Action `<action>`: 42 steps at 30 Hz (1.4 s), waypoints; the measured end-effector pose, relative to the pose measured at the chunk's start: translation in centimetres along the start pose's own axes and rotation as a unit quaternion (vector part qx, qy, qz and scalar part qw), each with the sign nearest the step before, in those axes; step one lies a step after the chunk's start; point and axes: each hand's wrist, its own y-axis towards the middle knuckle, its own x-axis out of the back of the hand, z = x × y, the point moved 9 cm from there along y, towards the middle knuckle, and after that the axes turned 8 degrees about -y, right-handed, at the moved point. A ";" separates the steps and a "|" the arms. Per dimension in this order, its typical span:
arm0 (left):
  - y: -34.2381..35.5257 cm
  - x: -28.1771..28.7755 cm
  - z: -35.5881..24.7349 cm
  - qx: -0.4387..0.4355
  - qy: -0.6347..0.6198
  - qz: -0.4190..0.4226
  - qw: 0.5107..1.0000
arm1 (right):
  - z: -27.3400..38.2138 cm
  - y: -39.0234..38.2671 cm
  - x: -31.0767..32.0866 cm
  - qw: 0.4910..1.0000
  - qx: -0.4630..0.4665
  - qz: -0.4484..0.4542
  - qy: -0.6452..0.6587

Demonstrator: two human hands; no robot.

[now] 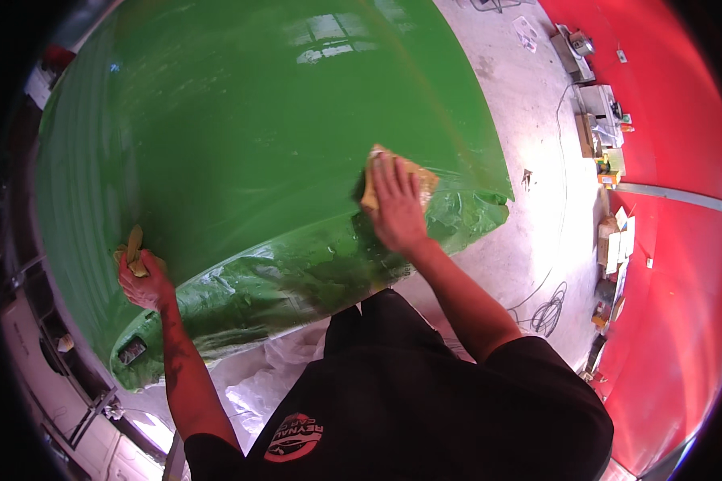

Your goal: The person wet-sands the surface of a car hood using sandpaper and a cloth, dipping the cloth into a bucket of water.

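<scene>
A large glossy green panel (pixel 248 112), seemingly part of a vehicle body, spreads out in front of me. My right hand (pixel 398 200) presses a folded yellow cloth (pixel 427 181) onto it near its front edge, the fingers stretched over the cloth. At the left, my left hand (pixel 146 287) grips a second, crumpled yellow cloth (pixel 135 239) close to the panel's surface; whether that cloth touches it I cannot tell. Along the near edge hangs wrinkled, green-smeared plastic film (pixel 297 272), below both cloths.
Pale floor (pixel 529 160) lies to the right, with a coiled cable (pixel 548 311) on it. Boxes and cans (pixel 609 164) line the foot of a red wall (pixel 681 240). Clear plastic sheeting (pixel 268 373) hangs by my legs. A whitish vehicle part (pixel 44 361) stands at the lower left.
</scene>
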 end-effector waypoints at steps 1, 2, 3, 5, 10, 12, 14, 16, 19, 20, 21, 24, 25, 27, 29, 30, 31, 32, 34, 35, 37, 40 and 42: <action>0.0 -0.3 0.1 0.003 0.009 0.019 1.000 | 5.5 0.6 0.1 0.997 0.068 0.012 0.024; 0.0 0.1 0.1 -0.001 0.003 -0.002 1.000 | 11.1 0.8 -0.1 0.991 0.133 0.031 0.001; 0.0 0.0 0.0 -0.004 -0.012 0.004 1.000 | 15.8 1.0 -0.1 0.974 0.205 0.061 0.075; 0.0 0.2 -0.1 -0.001 -0.025 0.000 1.000 | 18.4 1.3 0.8 0.948 0.280 0.058 0.139; 0.1 0.0 -0.2 0.014 -0.032 0.025 0.999 | 1.6 -1.7 0.7 0.987 0.139 0.086 0.004; 0.1 0.4 -0.3 0.006 -0.033 0.003 0.999 | -5.7 -3.4 0.2 0.989 0.021 0.142 -0.017; 0.0 0.3 -0.3 0.004 -0.022 0.007 1.000 | -6.3 -1.4 0.6 0.993 0.064 0.103 0.001; 0.0 0.0 -0.5 -0.011 -0.020 0.020 1.000 | -6.0 3.9 1.3 0.995 0.087 0.053 -0.001; 0.0 0.3 -0.8 -0.037 -0.032 -0.003 0.999 | -5.7 16.7 0.9 0.997 0.072 -0.036 -0.012; 0.0 0.7 -0.6 -0.031 -0.027 -0.021 0.999 | -6.0 20.2 0.3 0.997 0.070 -0.038 -0.005; 0.0 0.6 -0.7 -0.037 -0.035 -0.015 0.999 | -6.0 22.1 0.5 0.994 0.076 -0.077 0.010; 0.1 0.7 -1.0 -0.048 -0.042 -0.013 0.998 | -6.1 19.8 0.2 0.992 0.102 -0.074 0.004; 0.2 0.6 -1.1 -0.048 -0.036 -0.003 0.998 | -6.1 16.7 -0.1 0.995 0.093 -0.019 -0.002; 0.2 0.9 -0.9 -0.032 -0.041 -0.011 0.999 | -5.6 7.2 1.1 0.993 0.112 0.035 -0.021; 0.1 0.9 -0.5 -0.004 -0.039 -0.006 0.999 | -5.9 -0.8 0.3 0.970 0.103 0.209 -0.062; 0.1 0.9 -0.5 -0.003 -0.026 -0.001 1.000 | -6.3 -2.8 -0.2 0.952 0.103 0.281 -0.067; 0.0 0.4 -0.6 -0.006 -0.012 0.023 1.000 | -6.0 -2.7 0.7 0.958 0.132 0.246 -0.060; 0.0 0.8 -0.4 0.002 -0.012 0.004 1.000 | -5.3 -0.8 1.3 0.963 0.173 0.202 -0.042; 0.0 0.2 -0.3 0.005 -0.019 0.028 0.999 | -4.9 6.5 1.3 0.971 0.197 0.123 -0.047; 0.0 0.5 -0.2 0.012 -0.014 0.011 1.000 | -4.4 11.2 1.1 0.978 0.193 0.059 -0.050; 0.0 0.2 -0.3 0.000 -0.031 0.030 0.999 | -3.2 20.4 1.3 0.981 0.182 -0.065 -0.025; 0.0 0.1 -0.3 0.004 -0.032 0.036 0.999 | -1.8 25.8 0.5 0.989 0.124 -0.075 -0.009; 0.0 0.5 -0.6 0.002 -0.031 0.017 0.999 | 0.5 21.4 2.3 0.982 0.161 -0.103 -0.005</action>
